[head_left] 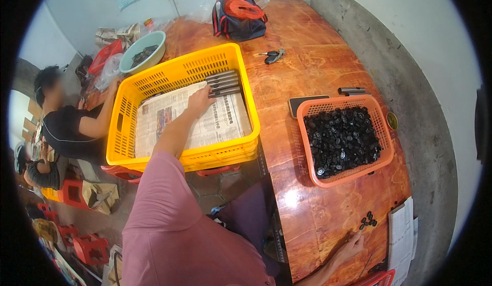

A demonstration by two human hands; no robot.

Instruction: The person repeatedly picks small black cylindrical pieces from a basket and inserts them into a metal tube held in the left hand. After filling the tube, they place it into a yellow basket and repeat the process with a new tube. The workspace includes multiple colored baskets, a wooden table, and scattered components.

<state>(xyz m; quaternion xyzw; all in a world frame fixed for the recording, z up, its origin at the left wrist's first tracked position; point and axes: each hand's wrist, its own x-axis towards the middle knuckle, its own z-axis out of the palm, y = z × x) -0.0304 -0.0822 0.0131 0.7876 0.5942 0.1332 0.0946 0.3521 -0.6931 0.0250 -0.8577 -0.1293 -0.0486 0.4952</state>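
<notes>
Inside a yellow plastic crate (182,155), my left hand (200,101) is closed on the near end of a dark metal tube (225,92). Several similar tubes (221,75) lie side by side just beyond it. Newspaper (220,124) lines the crate under them. On the wooden table, my right hand (352,247) is low at the right, its fingers partly stretched out toward a small cluster of black round pieces (368,220). Its fingertips come close to the nearest piece; contact cannot be made out. No object shows in that hand.
An orange basket (344,180) full of small black pieces stands at the right, beside a phone (294,106), with loose tubes (352,91) behind. Keys (273,56), a bag (240,17) and a pale green basin (154,55) are farther off. A co-worker (69,122) sits left.
</notes>
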